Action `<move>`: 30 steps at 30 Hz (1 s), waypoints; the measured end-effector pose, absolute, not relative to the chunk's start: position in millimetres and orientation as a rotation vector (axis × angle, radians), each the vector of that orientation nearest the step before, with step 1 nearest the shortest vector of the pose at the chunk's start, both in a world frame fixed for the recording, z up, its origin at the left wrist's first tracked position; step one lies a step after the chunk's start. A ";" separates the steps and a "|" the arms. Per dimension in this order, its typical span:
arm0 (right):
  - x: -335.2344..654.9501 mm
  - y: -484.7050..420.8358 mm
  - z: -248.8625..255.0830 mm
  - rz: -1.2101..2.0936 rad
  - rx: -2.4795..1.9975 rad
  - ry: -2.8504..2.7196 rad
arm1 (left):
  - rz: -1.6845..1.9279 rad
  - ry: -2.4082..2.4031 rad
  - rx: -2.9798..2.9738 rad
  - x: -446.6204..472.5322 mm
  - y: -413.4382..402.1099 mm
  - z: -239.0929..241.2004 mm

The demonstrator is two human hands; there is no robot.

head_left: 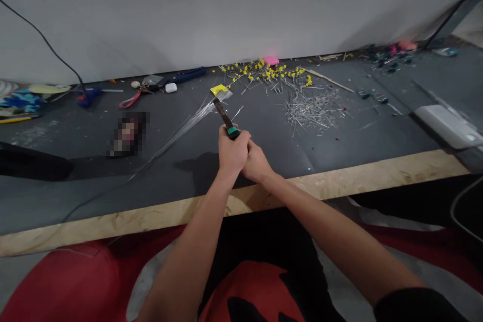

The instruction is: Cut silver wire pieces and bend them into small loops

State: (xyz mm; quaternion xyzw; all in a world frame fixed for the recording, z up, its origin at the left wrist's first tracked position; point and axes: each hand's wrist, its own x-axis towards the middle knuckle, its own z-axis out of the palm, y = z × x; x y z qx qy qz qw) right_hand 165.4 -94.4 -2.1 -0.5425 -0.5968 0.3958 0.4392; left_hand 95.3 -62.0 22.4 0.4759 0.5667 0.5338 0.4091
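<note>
Both hands meet over the middle of the dark table (113, 181). My left hand (231, 153) is closed in a fist round a dark stick-like tool (225, 117) with a green band; its tip points away toward the wall. My right hand (255, 162) is wrapped against the left hand from the right, fingers closed; what it grips is hidden. A bundle of thin silvery wires (181, 128) fans out to the left from near the tool's tip, by a yellow tag (219, 89).
A heap of metal pins (315, 109) lies right of the tool, with yellow-headed pins (269, 73) and a pink object (271, 61) by the wall. Pink-handled scissors (133, 97), a blue tool (187, 75) and a black cable (49, 48) are at left. A white device (449, 126) sits far right.
</note>
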 end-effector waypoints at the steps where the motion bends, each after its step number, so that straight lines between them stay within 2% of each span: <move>1: 165.8 -93.7 -2.2 0.991 -1.352 -1.489 | 1.354 1.431 1.193 95.6 -61.5 21.8; 14: 181.8 -84.0 4.0 1.094 -1.255 -1.550 | 1.439 1.587 1.108 107.1 -61.3 22.2; 21: 192.5 -69.6 1.3 1.192 -1.268 -1.411 | 1.264 1.617 1.207 118.5 -49.4 30.5; 27: 219.1 -50.3 16.2 1.382 -1.246 -1.163 | 1.119 1.197 1.237 122.5 -23.1 32.2; 30: 228.3 -39.2 30.4 1.474 -1.256 -1.057 | 1.178 1.087 1.134 107.9 -1.9 19.8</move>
